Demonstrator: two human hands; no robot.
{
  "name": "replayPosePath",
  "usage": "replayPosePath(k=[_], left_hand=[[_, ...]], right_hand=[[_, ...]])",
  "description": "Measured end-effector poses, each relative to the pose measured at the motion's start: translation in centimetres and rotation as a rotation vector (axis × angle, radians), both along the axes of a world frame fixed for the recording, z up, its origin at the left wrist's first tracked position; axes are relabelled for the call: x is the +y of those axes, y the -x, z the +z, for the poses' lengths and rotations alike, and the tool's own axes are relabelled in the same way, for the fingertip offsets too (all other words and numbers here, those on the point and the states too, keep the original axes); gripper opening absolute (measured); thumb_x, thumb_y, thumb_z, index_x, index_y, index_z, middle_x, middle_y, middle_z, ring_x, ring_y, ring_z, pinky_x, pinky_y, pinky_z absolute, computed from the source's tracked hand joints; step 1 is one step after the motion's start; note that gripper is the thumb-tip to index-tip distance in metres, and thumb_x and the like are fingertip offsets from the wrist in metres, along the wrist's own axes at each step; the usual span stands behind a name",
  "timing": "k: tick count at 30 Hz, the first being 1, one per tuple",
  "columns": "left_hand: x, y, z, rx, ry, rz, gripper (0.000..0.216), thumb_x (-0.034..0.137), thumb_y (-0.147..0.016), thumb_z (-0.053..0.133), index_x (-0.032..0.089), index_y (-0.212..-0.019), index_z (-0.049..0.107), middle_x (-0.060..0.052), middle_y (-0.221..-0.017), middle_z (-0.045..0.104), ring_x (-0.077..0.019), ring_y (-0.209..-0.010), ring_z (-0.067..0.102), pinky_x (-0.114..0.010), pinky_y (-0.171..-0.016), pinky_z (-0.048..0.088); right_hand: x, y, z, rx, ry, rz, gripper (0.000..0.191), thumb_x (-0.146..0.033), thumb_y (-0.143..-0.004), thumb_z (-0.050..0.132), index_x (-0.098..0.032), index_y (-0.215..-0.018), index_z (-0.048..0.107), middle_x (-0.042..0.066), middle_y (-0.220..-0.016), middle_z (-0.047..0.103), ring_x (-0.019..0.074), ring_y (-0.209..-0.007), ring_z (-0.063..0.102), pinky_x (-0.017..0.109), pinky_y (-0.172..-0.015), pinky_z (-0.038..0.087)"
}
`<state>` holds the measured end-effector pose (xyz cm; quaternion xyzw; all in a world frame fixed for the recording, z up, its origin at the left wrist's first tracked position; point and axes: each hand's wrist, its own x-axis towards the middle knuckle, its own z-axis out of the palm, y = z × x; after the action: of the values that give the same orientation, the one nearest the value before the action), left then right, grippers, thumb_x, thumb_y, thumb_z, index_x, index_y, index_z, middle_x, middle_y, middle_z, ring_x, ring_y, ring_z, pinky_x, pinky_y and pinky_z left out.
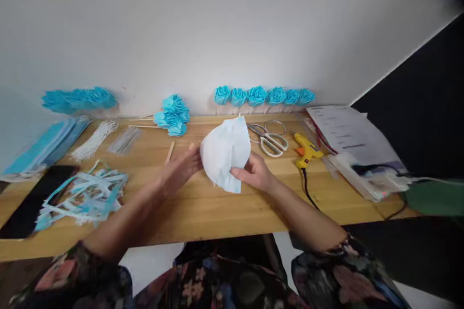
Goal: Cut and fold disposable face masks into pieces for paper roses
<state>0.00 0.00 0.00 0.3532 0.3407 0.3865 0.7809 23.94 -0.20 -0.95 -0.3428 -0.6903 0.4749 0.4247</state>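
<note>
A pale blue-white sheet of mask fabric (pixel 225 153) is held up over the middle of the wooden table (pixel 203 207). My right hand (pixel 254 174) pinches its lower right edge, fingers closed on it. My left hand (pixel 180 170) touches the sheet's left edge with fingers stretched out; whether it grips is blurred. Scissors (pixel 270 139) lie just right of the sheet, and a thin wooden stick (pixel 169 152) lies just left.
A yellow glue gun (pixel 306 150) with a black cord sits right of the scissors. Blue fabric roses (pixel 264 95) line the wall; more roses on sticks (pixel 173 116) lie left of centre. Cut mask strips (pixel 81 195), stacked blue masks (pixel 45 147), elastic loops (pixel 93 141), a black phone (pixel 31 200) and papers (pixel 350 135) surround.
</note>
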Motion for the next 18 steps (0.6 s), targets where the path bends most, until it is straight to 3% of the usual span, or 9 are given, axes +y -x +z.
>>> replayPosePath(k=[3, 7, 9, 14, 18], left_hand=[[1.2, 0.1, 1.2, 0.016, -0.086, 0.049, 0.061, 0.068, -0.073, 0.075, 0.014, -0.103, 0.075, -0.013, -0.1, 0.078, -0.0263, -0.092, 0.072, -0.034, -0.079, 0.054], [2.0, -0.4, 2.8, 0.107, -0.224, 0.266, 0.034, 0.036, -0.066, 0.089, 0.017, -0.09, 0.075, -0.005, -0.086, 0.077, -0.0155, -0.071, 0.067, -0.025, -0.067, 0.052], [2.0, -0.9, 3.2, 0.164, -0.287, 0.293, 0.031, 0.035, -0.067, 0.088, 0.018, -0.089, 0.075, -0.003, -0.081, 0.075, -0.0143, -0.067, 0.065, -0.023, -0.062, 0.05], [1.4, -1.7, 3.2, 0.28, -0.434, 0.213, 0.036, 0.039, -0.076, 0.082, 0.021, -0.107, 0.075, -0.002, -0.081, 0.073, -0.0148, -0.065, 0.063, -0.024, -0.061, 0.05], [1.0, -1.9, 3.8, 0.276, -0.439, 0.093, 0.039, 0.038, -0.076, 0.08, 0.02, -0.11, 0.075, -0.007, -0.094, 0.075, -0.0188, -0.076, 0.068, -0.027, -0.066, 0.053]], right_hand=[[0.5, 0.3, -0.3, -0.012, 0.021, 0.007, 0.038, -0.051, -0.076, 0.072, -0.018, -0.093, 0.065, 0.005, -0.085, 0.068, 0.0205, -0.077, 0.062, 0.031, -0.067, 0.05], [1.2, 0.3, -0.2, -0.005, 0.095, 0.114, 0.045, -0.055, -0.073, 0.076, -0.017, -0.096, 0.068, 0.006, -0.09, 0.07, 0.0213, -0.081, 0.063, 0.032, -0.072, 0.051], [1.7, 0.1, -0.1, 0.062, 0.137, 0.143, 0.051, -0.06, -0.072, 0.076, -0.017, -0.098, 0.069, 0.006, -0.093, 0.07, 0.0218, -0.084, 0.063, 0.033, -0.075, 0.051], [3.0, -0.5, 0.1, 0.327, 0.247, -0.023, 0.06, -0.077, -0.082, 0.052, -0.02, -0.093, 0.07, 0.003, -0.078, 0.066, 0.0182, -0.071, 0.059, 0.03, -0.066, 0.048], [3.5, -1.5, 1.4, 0.321, 0.244, 0.007, 0.065, -0.077, -0.082, 0.051, -0.022, -0.108, 0.072, 0.005, -0.088, 0.071, 0.0197, -0.078, 0.064, 0.03, -0.067, 0.049]])
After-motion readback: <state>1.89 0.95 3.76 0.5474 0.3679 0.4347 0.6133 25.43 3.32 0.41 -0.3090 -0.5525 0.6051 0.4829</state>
